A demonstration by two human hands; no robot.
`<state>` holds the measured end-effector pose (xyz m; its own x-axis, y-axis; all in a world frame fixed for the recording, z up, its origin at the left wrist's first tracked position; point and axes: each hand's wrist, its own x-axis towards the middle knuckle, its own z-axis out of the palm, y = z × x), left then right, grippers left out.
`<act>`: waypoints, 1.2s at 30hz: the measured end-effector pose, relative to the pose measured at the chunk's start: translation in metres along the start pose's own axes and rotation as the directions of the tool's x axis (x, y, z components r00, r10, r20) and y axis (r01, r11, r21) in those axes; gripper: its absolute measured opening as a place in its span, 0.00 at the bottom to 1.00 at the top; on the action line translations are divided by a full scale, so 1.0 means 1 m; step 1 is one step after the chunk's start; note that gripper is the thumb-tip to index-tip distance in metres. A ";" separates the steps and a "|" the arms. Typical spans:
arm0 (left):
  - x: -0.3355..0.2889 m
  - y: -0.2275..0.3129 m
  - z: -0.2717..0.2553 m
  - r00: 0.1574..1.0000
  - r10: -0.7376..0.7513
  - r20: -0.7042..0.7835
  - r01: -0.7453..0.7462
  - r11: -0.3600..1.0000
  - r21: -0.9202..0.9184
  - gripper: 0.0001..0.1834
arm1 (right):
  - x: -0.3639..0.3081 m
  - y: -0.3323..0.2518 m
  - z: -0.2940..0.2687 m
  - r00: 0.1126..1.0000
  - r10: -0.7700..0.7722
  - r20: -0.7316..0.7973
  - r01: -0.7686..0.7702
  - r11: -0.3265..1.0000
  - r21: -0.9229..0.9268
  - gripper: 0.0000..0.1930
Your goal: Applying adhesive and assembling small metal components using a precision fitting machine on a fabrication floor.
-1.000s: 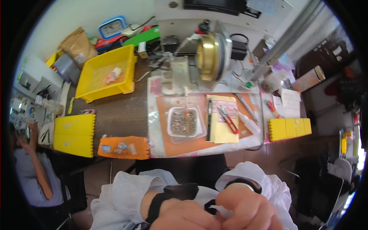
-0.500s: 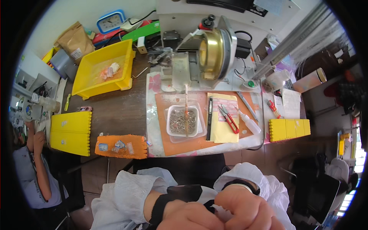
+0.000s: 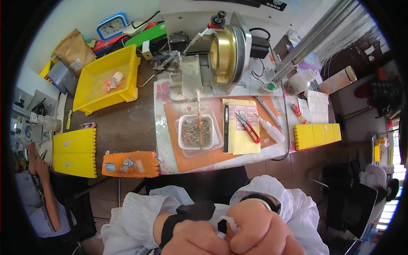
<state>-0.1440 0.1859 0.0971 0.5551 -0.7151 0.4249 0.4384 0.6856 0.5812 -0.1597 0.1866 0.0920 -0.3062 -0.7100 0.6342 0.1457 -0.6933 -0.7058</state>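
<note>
Low in the picture, close to my body, my left hand and my right hand meet with curled fingers. A thin white scrap, perhaps paper or tape, sticks out by my right thumb and appears pinched there. The lower edge cuts off my left fingertips, so what they hold cannot be made out. Black bands circle both wrists. Ahead on the bench stands a white tub of small metal pieces with a stick across it. Red-handled snips lie on a yellow envelope.
A brass-coloured wheel machine stands behind the tub. At the left are a yellow bin, a yellow board and an orange board. A squeeze bottle lies right of the snips. Another person's arm shows far left.
The bench scene has shifted slightly left as the view moved. My hands stay together at the lower edge, turned a little, and the white scrap sits higher between them.
</note>
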 end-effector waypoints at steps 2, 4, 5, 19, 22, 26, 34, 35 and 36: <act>-0.001 0.000 0.005 0.999 0.012 0.052 -0.016 0.997 0.070 0.16 | -0.003 -0.008 0.009 0.984 0.099 -0.149 -0.097 0.995 0.023 0.10; -0.010 0.003 0.015 0.991 -0.007 -0.130 0.019 0.995 0.095 0.17 | -0.003 -0.013 0.022 0.938 0.188 -0.292 -0.179 0.982 0.056 0.10; -0.011 0.006 0.013 0.991 -0.056 -0.120 0.067 0.994 0.088 0.17 | -0.002 -0.015 0.027 0.904 0.232 -0.359 -0.218 0.973 0.079 0.10; -0.011 0.013 0.014 0.984 -0.125 -0.127 0.124 0.992 -0.016 0.15 | -0.003 -0.013 0.007 0.995 0.088 -0.042 -0.071 0.948 0.311 0.07; -0.009 0.018 0.013 0.964 -0.177 -0.198 0.194 0.979 0.067 0.14 | -0.013 -0.032 0.022 0.854 0.273 -0.442 -0.504 0.647 -0.573 0.06; -0.005 -0.009 0.011 0.991 0.024 -0.128 -0.028 0.999 -0.033 0.14 | -0.014 -0.027 0.019 0.899 0.330 -0.288 -0.346 0.938 -0.006 0.09; 0.002 0.028 0.028 0.933 -0.287 -0.218 0.333 0.917 0.220 0.17 | -0.003 -0.012 0.023 0.876 0.226 -0.426 -0.362 0.891 -0.273 0.15; 0.000 0.030 0.030 0.896 -0.351 -0.273 0.405 0.897 0.175 0.18 | -0.006 -0.003 0.006 0.943 0.192 -0.272 -0.227 0.968 -0.103 0.15; -0.001 0.026 0.029 0.898 -0.344 -0.275 0.400 0.899 0.181 0.18 | -0.002 0.003 0.001 0.985 0.123 -0.120 -0.111 0.989 0.100 0.15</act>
<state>-0.1536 0.2004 0.1320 0.5420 -0.8404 -0.0096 0.4881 0.3055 0.8176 -0.1573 0.1862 0.0892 -0.3968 -0.7696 0.5003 0.2724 -0.6192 -0.7365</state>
